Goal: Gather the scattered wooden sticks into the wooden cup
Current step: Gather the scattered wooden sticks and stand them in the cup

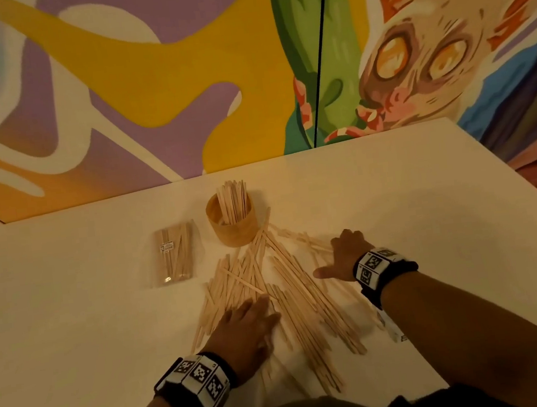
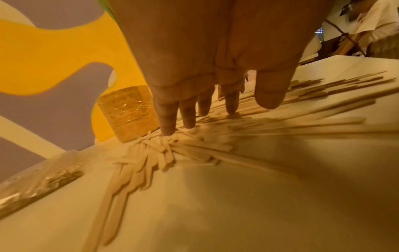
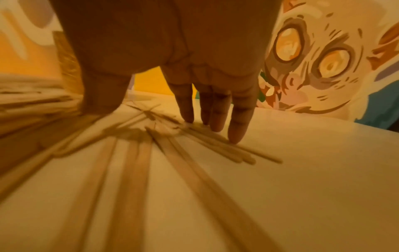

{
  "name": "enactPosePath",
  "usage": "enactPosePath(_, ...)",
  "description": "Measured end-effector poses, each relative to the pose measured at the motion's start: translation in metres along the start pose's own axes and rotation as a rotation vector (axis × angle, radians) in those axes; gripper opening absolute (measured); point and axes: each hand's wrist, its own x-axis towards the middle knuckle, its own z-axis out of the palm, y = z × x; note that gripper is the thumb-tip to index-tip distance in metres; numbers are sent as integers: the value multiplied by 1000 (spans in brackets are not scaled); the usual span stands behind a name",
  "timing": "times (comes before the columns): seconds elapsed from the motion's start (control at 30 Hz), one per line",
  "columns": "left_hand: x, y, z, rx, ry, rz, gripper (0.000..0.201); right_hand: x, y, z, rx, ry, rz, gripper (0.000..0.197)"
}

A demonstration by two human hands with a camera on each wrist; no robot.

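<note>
Both your hands are flat and loose, left hand (image 1: pixel 244 326) and right hand (image 1: pixel 343 255) bracketing the wooden sticks (image 1: pixel 287 288) on the tabletop (image 1: pixel 429 218), probably to rake them together; wooden cup (image 1: pixel 231 221) sits just beyond.

Your left hand (image 2: pixel 215 56) reaches down with straight fingers (image 2: pixel 167 117), the tips touching the scattered wooden sticks (image 2: pixel 194 150) on the table (image 2: pixel 259 213). The wooden cup (image 2: pixel 127 114) stands just beyond them, left of your fingers.
</note>
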Motion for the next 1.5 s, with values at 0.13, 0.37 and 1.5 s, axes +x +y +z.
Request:
enactPosePath(0.13,7,17,7,-15,44,118,68,-11,-11,1,22,5,-3,92)
enactPosePath(0.37,11,37,17,80,-36,194,59,-27,-23,16,181,44,-24,12)
enactPosePath(1.5,-33,10,1,-549,280,-157,32,-34,-68,19,-122,88,-71,85)
